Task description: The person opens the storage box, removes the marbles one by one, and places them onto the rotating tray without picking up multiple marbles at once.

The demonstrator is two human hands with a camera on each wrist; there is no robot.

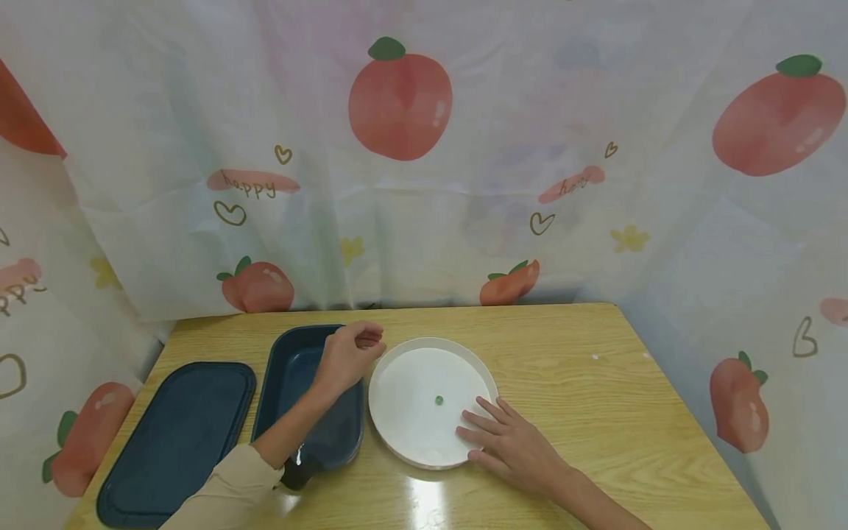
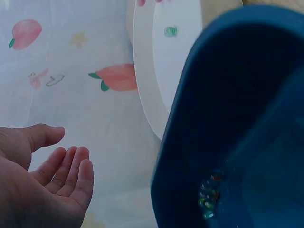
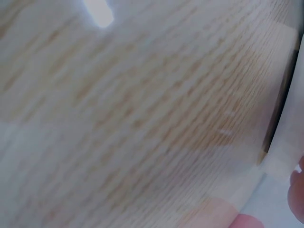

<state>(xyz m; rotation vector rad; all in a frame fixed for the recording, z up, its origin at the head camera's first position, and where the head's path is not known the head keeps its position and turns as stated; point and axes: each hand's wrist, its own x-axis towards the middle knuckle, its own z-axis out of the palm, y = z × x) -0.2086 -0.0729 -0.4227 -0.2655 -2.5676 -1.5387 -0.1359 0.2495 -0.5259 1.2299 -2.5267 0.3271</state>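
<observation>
Left end of desk: blue lid lies flat, just beside blue bin. Left sleeve passes over its near corner; a low forearm could nudge it, I'd judge.

Left grip hangs above the bin's right side, fingers loosely bent, thumb apart, nothing seen between. Risk: a low return across the bin's edge could catch the wall and jar the contents.

White plate, right of the bin. Green marble rests on it, near the middle, apart from both hands. Round and probably slick: a poor pinch would likely send it rolling, though the raised rim should check it.

Right grip: fingers spread over the plate's right rim, holding nothing visible. Uneven pressure there could tip the plate and set the marble off.

Views: left wrist shows a cluster of marbles inside the bin, not visible from the head, and the gap between thumb and fingers. Head alone gives the lid and whole layout. Right wrist: mostly wood grain, some fingertips at the edge; no marble. How hard those fingers press, cannot tell.
</observation>
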